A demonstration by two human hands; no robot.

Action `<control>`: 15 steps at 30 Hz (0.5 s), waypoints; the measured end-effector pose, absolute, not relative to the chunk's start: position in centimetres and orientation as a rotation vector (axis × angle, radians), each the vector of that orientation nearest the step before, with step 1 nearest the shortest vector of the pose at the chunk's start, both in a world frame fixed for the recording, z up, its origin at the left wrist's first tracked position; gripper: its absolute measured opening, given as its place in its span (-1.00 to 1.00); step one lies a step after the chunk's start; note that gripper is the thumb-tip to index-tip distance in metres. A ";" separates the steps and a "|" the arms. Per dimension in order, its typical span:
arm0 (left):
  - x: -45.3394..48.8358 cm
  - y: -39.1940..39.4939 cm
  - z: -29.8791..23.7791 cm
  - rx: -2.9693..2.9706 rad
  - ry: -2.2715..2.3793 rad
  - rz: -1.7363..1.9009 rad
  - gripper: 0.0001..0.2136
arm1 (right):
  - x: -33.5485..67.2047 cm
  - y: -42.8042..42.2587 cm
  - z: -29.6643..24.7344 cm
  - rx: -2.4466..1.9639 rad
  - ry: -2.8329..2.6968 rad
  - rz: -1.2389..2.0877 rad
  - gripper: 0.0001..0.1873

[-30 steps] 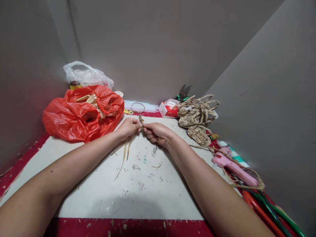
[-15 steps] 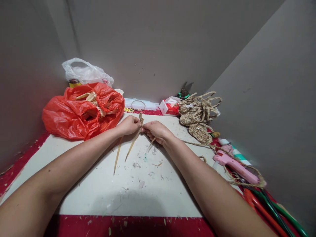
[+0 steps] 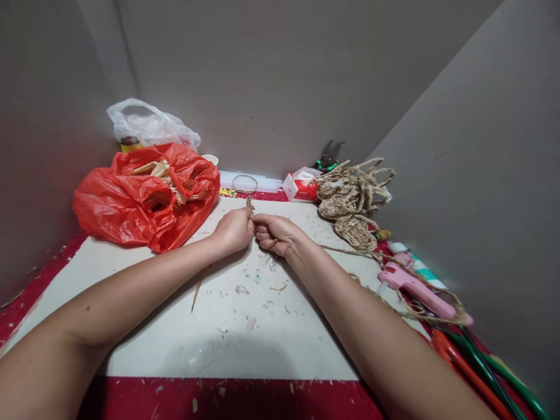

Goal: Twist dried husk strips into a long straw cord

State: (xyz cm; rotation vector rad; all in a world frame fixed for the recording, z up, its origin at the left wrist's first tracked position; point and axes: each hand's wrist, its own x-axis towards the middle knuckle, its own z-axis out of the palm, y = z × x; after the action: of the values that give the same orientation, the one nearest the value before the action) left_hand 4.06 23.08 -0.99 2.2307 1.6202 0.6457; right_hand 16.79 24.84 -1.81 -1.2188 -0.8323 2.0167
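My left hand (image 3: 235, 230) is closed round a short twisted straw cord (image 3: 249, 203), whose knobbly end sticks up above the fingers. Against it, with fingers curled in, my right hand (image 3: 275, 234) pinches the same straw piece; most of the piece is hidden by the two hands. A flat dry straw strand (image 3: 196, 293) hangs out below my left forearm, its tip over the white board (image 3: 175, 356). From behind my right wrist a long straw rope (image 3: 345, 254) runs off to the right.
At the left bulges a red plastic bag (image 3: 105, 204) of dry straw, before a clear bag (image 3: 161, 128). Coiled straw pieces (image 3: 350, 230), a tissue pack (image 3: 301, 188) and pruning shears (image 3: 329, 157) stand back right. A pink glue gun (image 3: 420, 291) lies by my right forearm.
My left hand has turned and closed more fully over the straw cord. Strands that hung between the hands are now mostly hidden; one still shows, shifted slightly left.
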 end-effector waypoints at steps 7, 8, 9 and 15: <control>4.5 22.5 -1.1 2.170 1.496 0.623 -0.78 | 16.6 24.7 -1.9 -1.345 -0.834 1.855 -0.72; 4.4 22.5 -0.8 2.129 1.461 0.620 -0.78 | 16.7 24.7 -1.9 -1.343 -0.840 1.861 -0.72; 4.2 22.7 -0.5 2.089 1.436 0.622 -0.79 | 16.9 24.7 -1.9 -1.330 -0.844 1.880 -0.73; 2.7 25.0 -0.2 1.884 1.466 0.974 -0.88 | 18.1 25.0 -1.3 -1.191 -0.895 2.046 -0.81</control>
State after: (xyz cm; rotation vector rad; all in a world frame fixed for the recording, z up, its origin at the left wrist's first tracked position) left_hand 2.69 25.02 -0.22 1.8842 1.4660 0.9742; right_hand 18.09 24.98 -1.28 -1.1911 -0.8949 2.0457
